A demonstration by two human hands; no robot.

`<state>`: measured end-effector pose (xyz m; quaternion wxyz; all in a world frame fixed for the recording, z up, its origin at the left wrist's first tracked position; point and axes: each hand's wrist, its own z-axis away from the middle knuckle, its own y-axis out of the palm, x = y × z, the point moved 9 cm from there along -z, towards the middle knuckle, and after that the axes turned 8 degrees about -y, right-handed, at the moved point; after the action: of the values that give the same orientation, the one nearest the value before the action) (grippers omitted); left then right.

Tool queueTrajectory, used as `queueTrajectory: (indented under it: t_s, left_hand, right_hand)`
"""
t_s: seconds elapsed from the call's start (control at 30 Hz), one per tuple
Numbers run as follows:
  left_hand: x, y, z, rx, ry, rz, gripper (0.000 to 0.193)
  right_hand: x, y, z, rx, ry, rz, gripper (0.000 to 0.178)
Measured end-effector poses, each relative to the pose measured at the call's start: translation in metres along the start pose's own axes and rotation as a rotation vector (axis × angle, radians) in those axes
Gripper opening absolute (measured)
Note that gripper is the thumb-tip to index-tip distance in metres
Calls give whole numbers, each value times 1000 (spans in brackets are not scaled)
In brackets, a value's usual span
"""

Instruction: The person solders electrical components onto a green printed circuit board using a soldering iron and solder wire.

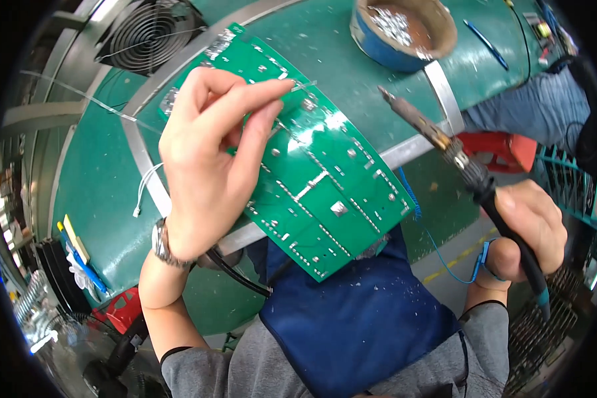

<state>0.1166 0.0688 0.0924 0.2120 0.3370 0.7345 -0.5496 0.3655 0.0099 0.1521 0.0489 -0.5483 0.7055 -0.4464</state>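
A large green circuit board (325, 199), dotted with silvery solder joints, lies tilted across the table's near edge and reaches over my lap. Above its upper half my left hand (212, 146) is closed in a pinch on thin solder wire (93, 99), which trails off to the left; a short end shows past the fingertips. My right hand (534, 225) is wrapped round the dark handle of a soldering iron (474, 176). The iron's tip points up and left, off the board's right side and apart from it.
A round blue-rimmed tub (404, 33) with silvery scraps stands at the far edge. A blue pen (486, 45) lies to its right. At the upper left is a black fan (151, 36). A blue coiled cord (438, 249) runs to my right wrist. Another person's denim-clad leg (530, 109) shows at right.
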Motion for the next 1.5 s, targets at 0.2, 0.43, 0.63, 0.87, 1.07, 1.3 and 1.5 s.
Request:
queueTrajectory:
  t_s: [0.2,0.43,0.63,0.87,1.07,1.3,1.5]
  left_hand:
    - [50,-14,-5,-145,-75,-10,18]
    - [61,-27,-12,-214,-67,-65,17]
    - [67,-17,-16,-157,-56,19,24]
    - [64,-9,-16,-111,-46,1,28]
    - [58,-11,-13,-128,-7,-67,28]
    - [55,-22,-12,-192,-75,-82,17]
    - [55,-16,-6,-162,-45,-38,17]
  right_hand:
    - [-31,41,-47,-84,31,-54,32]
    - [-52,77,-92,30,-16,-75,23]
    - [-58,91,-109,89,-22,-47,25]
    - [-49,96,-112,94,-83,6,23]
    - [-47,97,-114,88,-125,6,24]
    - [-47,80,-106,76,-92,14,20]
    - [-50,80,-96,95,-56,-27,18]
